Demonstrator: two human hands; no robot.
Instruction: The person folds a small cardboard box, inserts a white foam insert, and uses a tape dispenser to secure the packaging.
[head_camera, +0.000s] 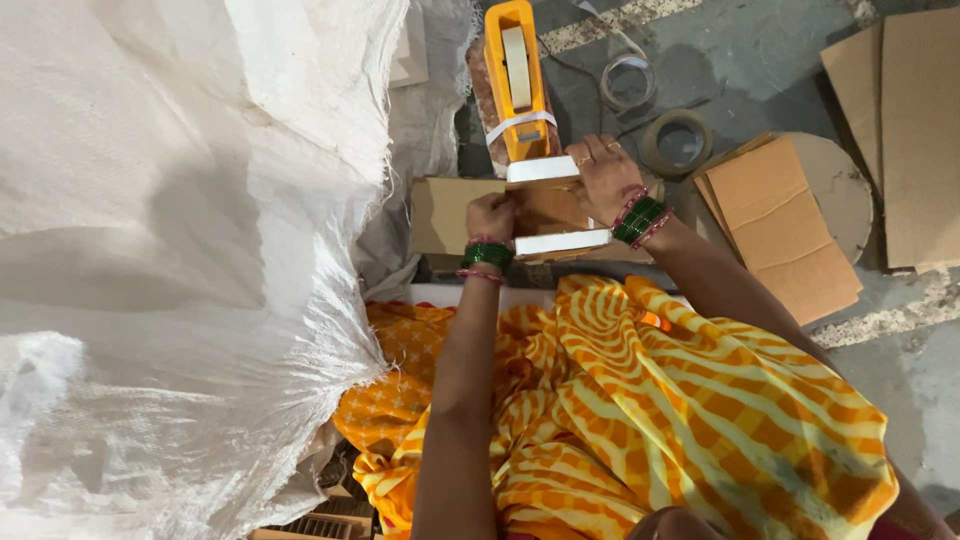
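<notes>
Two hands press on a small brown cardboard box (545, 210) that sits on the floor (760, 60) just in front of a seated person's lap, which is draped in yellow and orange striped cloth (650, 400). Left hand (490, 216) is clenched against the box's near left side. Right hand (604, 175) lies flat on the box's far right part, fingers spread, gripping nothing. White strips run along the box's near and far edges.

Touching the far edge stands a yellow tape dispenser (518, 80), reaching away from the person. Two tape rolls (676, 143) lie on the floor to the right, near flat cardboard sheets (780, 225). A big white woven sack (170, 250) fills the left side, close to the left hand.

Likely risks: the box could slide or buckle under uneven pressure from the two hands; the dispenser's cutting end sits just beside the right hand's fingers, so a slip might nick them; the sack's loose edge could snag on sticky tape.
</notes>
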